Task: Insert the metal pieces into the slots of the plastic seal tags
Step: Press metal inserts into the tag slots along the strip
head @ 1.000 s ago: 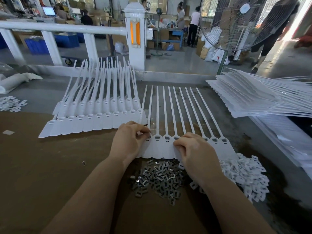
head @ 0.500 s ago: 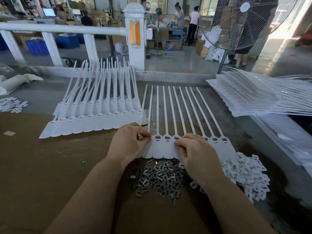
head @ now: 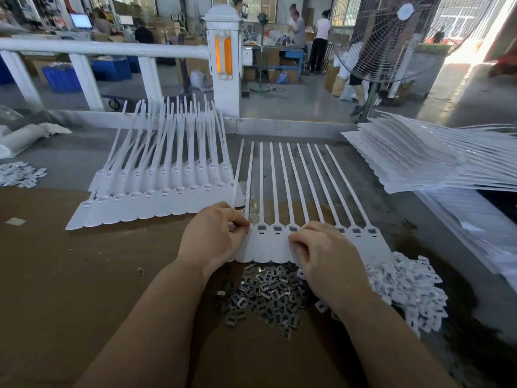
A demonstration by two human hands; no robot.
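Observation:
A joined strip of white plastic seal tags [head: 270, 243] lies flat on the brown table, its long tails pointing away from me. My left hand [head: 214, 236] has its fingers curled down on the strip's left end. My right hand [head: 324, 256] lies with curled fingertips on the slot of a tag near the middle; whether either hand pinches a metal piece is hidden. Three slots between my hands show grey metal inside. A heap of small metal pieces [head: 268, 295] lies just in front of the strip.
A stack of seal tag strips [head: 156, 200] lies to the left. A heap of small white plastic caps [head: 405, 287] sits at right. More tag sheets [head: 436, 163] are piled at far right. A white railing [head: 112, 49] and a fan [head: 391, 37] stand behind the table.
Both hands have stayed on the strip, with only small finger shifts; the left fingertips moved slightly toward the leftmost slots.

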